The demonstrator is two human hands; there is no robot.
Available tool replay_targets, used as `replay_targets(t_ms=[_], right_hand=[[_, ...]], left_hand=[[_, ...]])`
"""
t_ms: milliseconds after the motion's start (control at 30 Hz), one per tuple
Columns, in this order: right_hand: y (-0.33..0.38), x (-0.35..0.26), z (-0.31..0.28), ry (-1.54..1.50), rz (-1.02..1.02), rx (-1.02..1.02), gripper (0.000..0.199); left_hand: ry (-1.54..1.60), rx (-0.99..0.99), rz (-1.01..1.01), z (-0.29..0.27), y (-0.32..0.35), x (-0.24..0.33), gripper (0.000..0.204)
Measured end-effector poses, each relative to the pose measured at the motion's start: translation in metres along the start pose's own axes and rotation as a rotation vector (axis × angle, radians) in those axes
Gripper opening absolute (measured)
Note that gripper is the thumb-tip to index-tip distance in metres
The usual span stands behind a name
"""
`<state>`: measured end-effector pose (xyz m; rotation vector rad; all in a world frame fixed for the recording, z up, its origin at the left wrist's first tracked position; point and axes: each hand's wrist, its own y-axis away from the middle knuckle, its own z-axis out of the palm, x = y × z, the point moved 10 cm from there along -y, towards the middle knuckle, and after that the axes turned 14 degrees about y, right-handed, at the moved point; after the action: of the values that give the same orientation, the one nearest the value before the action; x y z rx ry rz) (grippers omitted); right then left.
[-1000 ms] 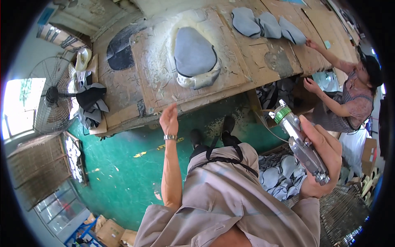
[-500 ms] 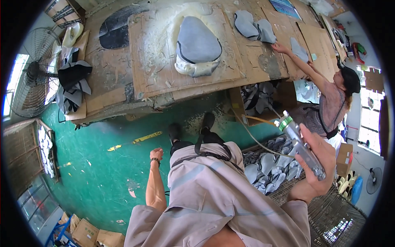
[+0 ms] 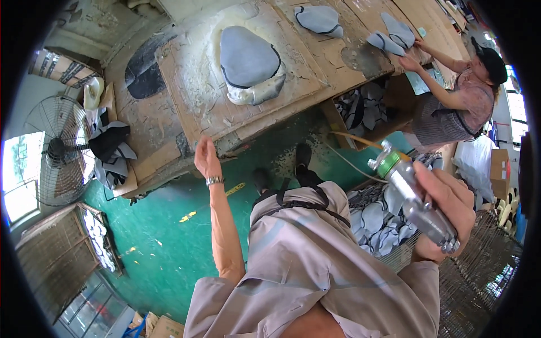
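My right hand (image 3: 454, 204) is wrapped round a silver spray gun (image 3: 416, 207) with a green ring, raised at the right and tilted toward the workbench. An orange hose (image 3: 356, 138) and a pale hose run near its front end. My left hand (image 3: 207, 159), wearing a metal watch, reaches to the bench's front edge with fingers stretched out, holding nothing. Beyond it, a stack of rounded grey fabric pieces (image 3: 248, 55) with black edging lies on a cardboard sheet (image 3: 194, 84) crusted with pale yellowish residue.
Another grey piece (image 3: 319, 21) lies further right. A co-worker (image 3: 476, 93) at the right handles grey pieces (image 3: 398, 31) on the bench. Under it, a cardboard box (image 3: 338, 121) holds more pieces; others pile on a wicker surface (image 3: 479, 270). A large fan (image 3: 56, 148) stands left.
My left hand has risen forward to the bench edge, its fingers uncurling. The spray gun has come slightly lower and nearer. The co-worker has drawn grey pieces toward the right.
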<state>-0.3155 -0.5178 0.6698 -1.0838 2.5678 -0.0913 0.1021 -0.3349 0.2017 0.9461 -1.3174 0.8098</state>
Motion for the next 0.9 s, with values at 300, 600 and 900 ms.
replay_targets(t_ms=[300, 600, 900], right_hand=[[0.02, 0.057, 0.006, -0.13, 0.28, -0.119, 0.051], [0.031, 0.095, -0.009, -0.055, 0.374, -0.003, 0.058], [0.032, 0.108, 0.001, -0.198, 0.274, 0.01, 0.057]], left_hand=[[-0.374, -0.383, 0.347, 0.197, -0.068, 0.12, 0.035], [-0.707, -0.332, 0.62, 0.224, -0.082, 0.101, 0.02], [-0.676, -0.373, 0.606, 0.256, -0.099, 0.152, 0.023]])
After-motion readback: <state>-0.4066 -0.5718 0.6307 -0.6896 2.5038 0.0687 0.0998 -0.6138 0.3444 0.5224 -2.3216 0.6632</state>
